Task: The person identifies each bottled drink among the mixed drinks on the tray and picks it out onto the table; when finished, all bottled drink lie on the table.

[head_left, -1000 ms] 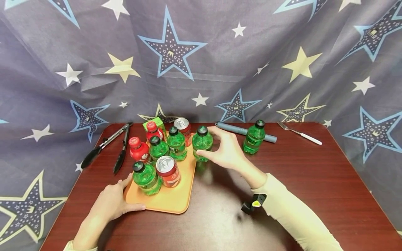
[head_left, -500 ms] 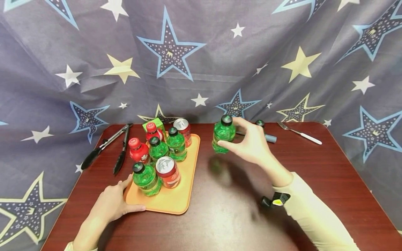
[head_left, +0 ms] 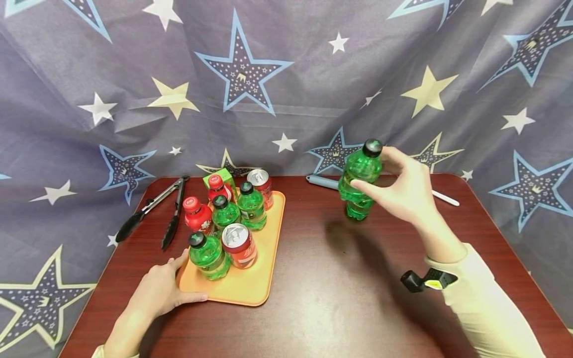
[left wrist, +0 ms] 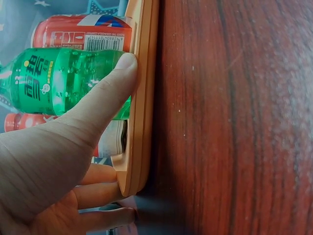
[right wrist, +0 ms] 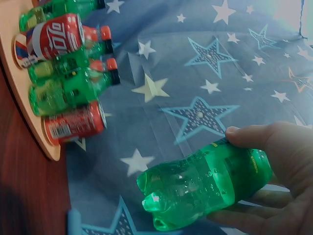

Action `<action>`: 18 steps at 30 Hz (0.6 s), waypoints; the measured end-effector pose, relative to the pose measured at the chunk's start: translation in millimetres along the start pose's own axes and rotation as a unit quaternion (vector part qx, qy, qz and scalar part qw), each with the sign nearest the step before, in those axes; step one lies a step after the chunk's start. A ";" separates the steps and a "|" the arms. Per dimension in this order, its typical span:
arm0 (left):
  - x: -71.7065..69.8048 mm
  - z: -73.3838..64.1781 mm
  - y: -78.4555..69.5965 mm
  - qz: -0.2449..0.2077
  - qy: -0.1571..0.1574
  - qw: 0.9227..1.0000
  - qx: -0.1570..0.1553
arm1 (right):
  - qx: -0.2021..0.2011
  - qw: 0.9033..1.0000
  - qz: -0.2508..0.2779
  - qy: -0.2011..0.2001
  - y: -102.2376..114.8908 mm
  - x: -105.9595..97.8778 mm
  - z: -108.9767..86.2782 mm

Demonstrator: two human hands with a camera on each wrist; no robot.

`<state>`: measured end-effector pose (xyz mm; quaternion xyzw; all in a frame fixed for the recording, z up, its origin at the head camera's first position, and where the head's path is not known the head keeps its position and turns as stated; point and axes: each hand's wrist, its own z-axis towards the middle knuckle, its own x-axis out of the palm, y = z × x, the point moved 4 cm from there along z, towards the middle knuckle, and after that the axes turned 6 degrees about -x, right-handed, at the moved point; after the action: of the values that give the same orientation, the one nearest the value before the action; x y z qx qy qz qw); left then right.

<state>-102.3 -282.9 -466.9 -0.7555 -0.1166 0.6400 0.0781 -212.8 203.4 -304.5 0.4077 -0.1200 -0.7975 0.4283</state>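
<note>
My right hand (head_left: pixel 405 186) grips a green plastic soda bottle (head_left: pixel 358 171) with a black cap, raised above the right side of the table. In the right wrist view the bottle (right wrist: pixel 203 183) is tilted, its ridged base away from the palm. A second green bottle (head_left: pixel 356 211) stands behind it, mostly hidden. My left hand (head_left: pixel 158 288) holds the near left corner of the orange tray (head_left: pixel 261 268), thumb along the front rim, fingers at the left side. On the tray stand several green bottles (head_left: pixel 209 258), two red-capped bottles (head_left: pixel 198 216) and two red cola cans (head_left: pixel 241 246).
Black-handled metal tongs (head_left: pixel 154 204) lie left of the tray. A green box (head_left: pixel 219 178) stands behind the red bottles. At the back lies a grey-blue rod (head_left: pixel 322 182), partly covered. A white handle (head_left: pixel 445 198) shows beyond my right hand. A star-patterned cloth (head_left: pixel 286 89) hangs behind the table.
My right hand has lifted the green bottle from the tray's right edge and carried it right and up, now overlapping the other bottle. The left hand and tray have stayed put.
</note>
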 end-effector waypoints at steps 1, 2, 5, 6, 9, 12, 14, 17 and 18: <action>-0.1 0.0 -0.1 0.000 0.000 1.000 0.000 | 0.007 1.000 0.001 -0.003 -1.1 -3.9 0.3; -0.1 0.0 -0.1 -0.001 0.000 1.000 0.000 | 0.015 1.000 0.000 -0.007 -2.5 -7.7 0.8; 0.1 -0.3 0.2 -0.002 -0.001 1.000 0.002 | 0.041 0.999 -0.006 -0.018 -8.4 -17.8 1.3; 0.2 -0.3 0.3 -0.002 -0.002 1.000 0.003 | 0.048 0.999 -0.010 -0.022 -9.9 -20.9 1.5; 0.4 -0.4 0.6 -0.002 -0.003 1.000 0.005 | 0.061 0.997 -0.024 -0.033 -14.9 -29.2 1.7; 0.4 -0.2 0.8 -0.002 -0.001 1.000 0.003 | 0.068 0.996 -0.030 -0.040 -17.6 -36.2 1.8; 0.1 0.1 0.8 -0.003 0.002 1.000 0.002 | 0.076 0.996 -0.025 -0.045 -20.3 -40.2 1.5; -0.5 0.0 0.9 -0.003 0.004 1.000 0.002 | 0.087 0.995 -0.020 -0.053 -24.8 -45.9 0.8; -0.6 -0.1 1.0 -0.003 0.004 1.000 0.002 | 0.090 0.994 -0.023 -0.056 -26.4 -47.7 0.5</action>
<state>-102.2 -284.0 -466.6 -0.7576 -0.1176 0.6367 0.0821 -214.2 256.5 -292.4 0.4021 -0.2054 -0.8144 0.3644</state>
